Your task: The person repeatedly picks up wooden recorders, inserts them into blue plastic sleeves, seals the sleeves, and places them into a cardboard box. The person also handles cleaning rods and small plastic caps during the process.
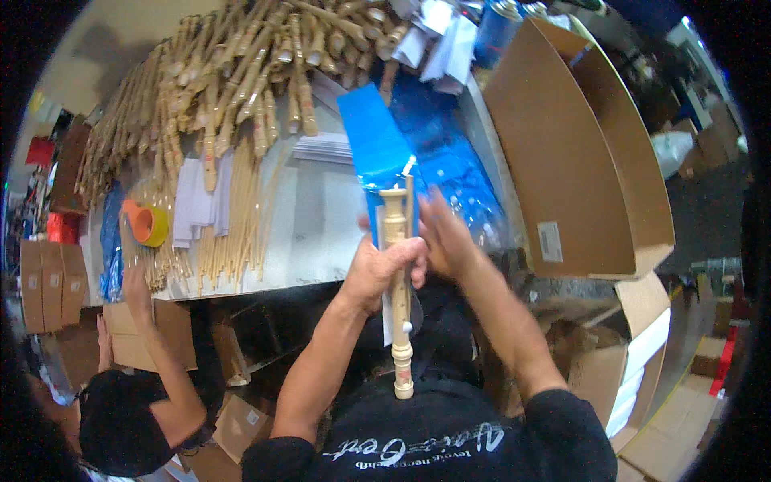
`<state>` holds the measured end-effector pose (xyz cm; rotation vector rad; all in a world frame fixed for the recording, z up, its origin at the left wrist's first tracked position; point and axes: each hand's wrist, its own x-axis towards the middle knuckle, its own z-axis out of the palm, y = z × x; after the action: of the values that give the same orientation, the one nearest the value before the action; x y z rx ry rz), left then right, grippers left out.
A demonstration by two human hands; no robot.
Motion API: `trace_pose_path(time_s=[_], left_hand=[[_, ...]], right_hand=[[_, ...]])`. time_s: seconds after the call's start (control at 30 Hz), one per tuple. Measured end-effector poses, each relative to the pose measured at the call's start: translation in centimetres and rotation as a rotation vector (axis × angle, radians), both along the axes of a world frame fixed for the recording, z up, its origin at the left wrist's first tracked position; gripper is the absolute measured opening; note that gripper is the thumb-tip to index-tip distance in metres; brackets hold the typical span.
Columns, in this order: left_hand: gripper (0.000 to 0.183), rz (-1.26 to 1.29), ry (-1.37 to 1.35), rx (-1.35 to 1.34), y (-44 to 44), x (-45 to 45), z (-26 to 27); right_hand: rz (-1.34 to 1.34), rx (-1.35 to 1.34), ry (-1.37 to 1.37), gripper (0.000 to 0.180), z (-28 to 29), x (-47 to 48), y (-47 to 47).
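My left hand (385, 265) is wrapped around a cream plastic recorder (402, 307), held upright in the view with its foot towards my shirt. A thin cream rod (409, 208) and a folded white paper (387, 322) lie along the recorder in the same grip. Behind them rises a shiny blue plastic sleeve (376, 132), its lower part hidden by the hand and recorder. On the right side of the sleeve is my right hand (446, 235), blurred, with extended fingers. Whether it touches or pinches the sleeve is unclear.
Heaped wrapped recorders (241, 72) cover the table's far side. Nearer lie thin rods (232, 241), folded papers (196, 199), an orange-and-yellow tape roll (147, 224) and blue sleeves (461, 169). A large open carton (560, 156) stands right. At left, another person's arm (174, 367) reaches the table.
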<state>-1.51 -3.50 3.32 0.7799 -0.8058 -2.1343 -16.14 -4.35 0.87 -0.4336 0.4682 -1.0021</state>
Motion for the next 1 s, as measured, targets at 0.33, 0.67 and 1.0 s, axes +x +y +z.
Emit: trace_pose_path(time_s=[0.33,0.67,1.0], left_hand=[[0.031,-0.178,0.302,0.052,2.0,1.0,-2.4],[0.047,-0.511,0.106,0.115,9.7,3.3,-5.6],[0.052,0.146,0.180,0.020,-0.5,1.9,-3.8]], right_hand=[[-0.075,-0.548,0.591,0.039,10.4,0.9,-11.9],[-0.151,-0.248,0.382,0.036,6.6,-1.0,-8.2],[0.087,-0.067,0.503,0.044,-3.3,-2.7,5.8]])
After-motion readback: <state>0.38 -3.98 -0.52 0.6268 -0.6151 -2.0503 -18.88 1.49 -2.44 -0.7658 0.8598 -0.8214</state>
